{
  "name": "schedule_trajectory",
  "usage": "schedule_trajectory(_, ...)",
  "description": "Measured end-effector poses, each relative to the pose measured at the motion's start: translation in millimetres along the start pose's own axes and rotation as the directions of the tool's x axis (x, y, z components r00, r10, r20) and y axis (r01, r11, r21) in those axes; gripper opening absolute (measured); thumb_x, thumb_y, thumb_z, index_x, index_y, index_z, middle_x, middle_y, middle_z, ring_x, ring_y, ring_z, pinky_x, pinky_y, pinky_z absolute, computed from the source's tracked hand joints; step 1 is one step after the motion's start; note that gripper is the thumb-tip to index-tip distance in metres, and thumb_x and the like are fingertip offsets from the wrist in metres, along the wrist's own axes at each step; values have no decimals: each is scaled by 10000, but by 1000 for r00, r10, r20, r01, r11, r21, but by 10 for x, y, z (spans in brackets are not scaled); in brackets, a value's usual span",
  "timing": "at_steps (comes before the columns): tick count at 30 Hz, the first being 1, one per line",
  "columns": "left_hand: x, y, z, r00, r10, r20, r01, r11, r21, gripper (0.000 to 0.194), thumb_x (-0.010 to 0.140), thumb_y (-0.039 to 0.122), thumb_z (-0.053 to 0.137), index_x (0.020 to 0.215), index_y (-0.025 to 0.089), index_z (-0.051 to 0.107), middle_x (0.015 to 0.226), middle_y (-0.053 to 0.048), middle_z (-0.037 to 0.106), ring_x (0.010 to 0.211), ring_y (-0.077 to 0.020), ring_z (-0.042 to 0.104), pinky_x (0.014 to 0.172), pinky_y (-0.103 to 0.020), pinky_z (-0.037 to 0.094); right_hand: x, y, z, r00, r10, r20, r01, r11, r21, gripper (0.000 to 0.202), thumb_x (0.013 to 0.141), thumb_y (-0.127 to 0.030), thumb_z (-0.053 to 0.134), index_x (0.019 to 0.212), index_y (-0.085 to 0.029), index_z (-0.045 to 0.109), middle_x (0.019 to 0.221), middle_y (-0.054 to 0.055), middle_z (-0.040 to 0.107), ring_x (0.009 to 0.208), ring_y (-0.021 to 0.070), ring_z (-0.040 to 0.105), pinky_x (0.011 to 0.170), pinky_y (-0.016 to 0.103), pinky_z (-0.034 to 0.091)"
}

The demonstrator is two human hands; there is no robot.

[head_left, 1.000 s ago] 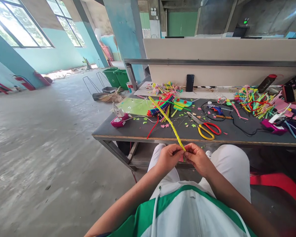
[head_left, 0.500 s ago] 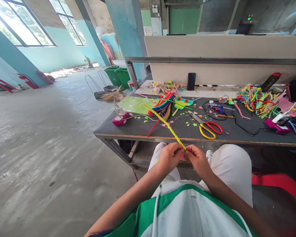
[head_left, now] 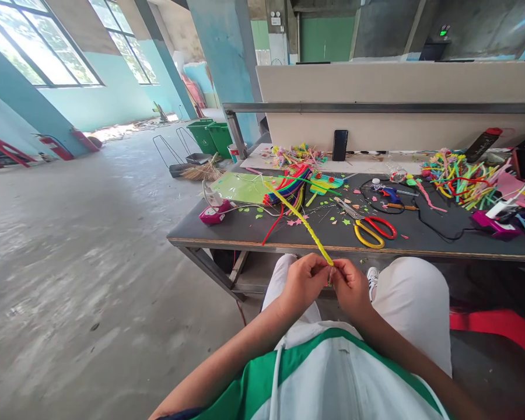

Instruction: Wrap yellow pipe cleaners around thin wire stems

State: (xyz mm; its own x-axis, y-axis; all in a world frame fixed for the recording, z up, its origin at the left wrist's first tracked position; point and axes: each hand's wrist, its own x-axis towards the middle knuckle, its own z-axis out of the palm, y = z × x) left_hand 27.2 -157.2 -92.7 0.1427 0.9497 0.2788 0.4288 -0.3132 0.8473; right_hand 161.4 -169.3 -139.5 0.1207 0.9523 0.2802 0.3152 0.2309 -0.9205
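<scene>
Both hands meet above my lap, in front of the table edge. A twisted yellow pipe cleaner (head_left: 307, 226) slants up and leftward from them over the tabletop. My left hand (head_left: 305, 281) pinches its lower end between thumb and fingers. From the other side my right hand (head_left: 350, 286) pinches the same end, fingertips close against the left ones. Something small and dark shows just below the fingertips, mostly hidden. Behind the yellow length lies a bundle of coloured pipe cleaners (head_left: 294, 189), with a red pipe cleaner (head_left: 273, 228) sticking out toward me.
On the dark table (head_left: 227, 233) lie scissors (head_left: 367, 224), a blue glue gun (head_left: 391, 193) with its cord, and scattered paper stars. A phone (head_left: 340, 145) leans at the back. A pile of pipe cleaners (head_left: 461, 178) sits at right, a pink power strip (head_left: 215, 212) at left.
Both hands still pinch the yellow pipe cleaner and have shifted very slightly right. Its far tip has swung a little to the right. The pink bit below the fingers shows less.
</scene>
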Motion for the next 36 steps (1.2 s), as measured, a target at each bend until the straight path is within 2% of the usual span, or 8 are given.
schedule_trajectory(6, 53, 42, 24, 994, -99, 44, 106, 968, -229, 82, 733, 233, 632, 690, 164, 639, 575, 26, 604, 539, -90, 535, 518, -187, 416, -21, -36, 2, 994, 113, 9, -110, 943, 313, 234, 823, -398, 562, 922, -195, 624, 619, 10, 583, 539, 133, 495, 496, 251, 397)
schedule_trajectory(12, 94, -35, 64, 974, -192, 120, 224, 895, -385, 163, 725, 295, 652, 695, 137, 627, 592, 12, 602, 528, -86, 517, 508, -189, 412, -36, -41, 26, 990, 140, -1, -131, 923, 361, 235, 832, -407, 563, 910, -192, 617, 611, -2, 560, 520, 122, 478, 477, 244, 389)
schedule_trajectory(19, 97, 8, 66, 971, -202, 125, 229, 939, -258, 152, 744, 269, 593, 651, 167, 657, 597, 12, 630, 544, -99, 537, 511, -191, 413, -23, 38, 12, 998, 27, -58, -20, 994, 110, 196, 862, -386, 533, 913, -214, 613, 651, 4, 600, 575, 142, 538, 550, 268, 428)
schedule_trajectory(24, 66, 67, 71, 972, -227, 57, 234, 953, -191, 111, 724, 212, 576, 670, 175, 666, 618, 10, 639, 572, -110, 553, 528, -197, 422, -13, 27, -29, 998, -65, -2, 65, 997, -40, 166, 879, -347, 500, 921, -233, 613, 685, 8, 619, 625, 156, 562, 610, 286, 426)
schedule_trajectory(27, 35, 75, 71, 980, -194, 34, 197, 968, -153, 118, 741, 219, 570, 693, 177, 670, 631, 11, 636, 599, -112, 562, 553, -199, 431, -14, 11, -29, 1000, -28, 11, 27, 999, 43, 183, 875, -365, 498, 914, -234, 619, 653, 3, 596, 590, 152, 533, 559, 275, 409)
schedule_trajectory(31, 11, 28, 75, 989, -145, 28, 148, 982, -118, 135, 767, 245, 568, 740, 175, 680, 650, 7, 649, 607, -110, 564, 560, -199, 427, -18, -32, -5, 992, 111, 64, -123, 963, 239, 217, 863, -402, 511, 881, -210, 610, 545, -33, 503, 472, 116, 438, 446, 241, 339)
schedule_trajectory(34, 20, -1, 87, 986, -165, -20, 162, 983, -91, 131, 760, 260, 590, 729, 171, 682, 641, 5, 649, 614, -113, 559, 565, -203, 427, -16, -62, 13, 982, 168, 86, -188, 921, 342, 225, 853, -414, 527, 865, -199, 594, 521, -50, 458, 446, 99, 393, 413, 225, 299)
schedule_trajectory(36, 33, 1, 95, 980, -197, -20, 192, 971, -140, 125, 752, 257, 600, 727, 169, 685, 636, 5, 648, 608, -113, 559, 566, -205, 437, -13, -54, 26, 979, 182, 89, -202, 899, 388, 228, 845, -420, 542, 866, -198, 589, 526, -50, 461, 447, 95, 386, 409, 219, 294)
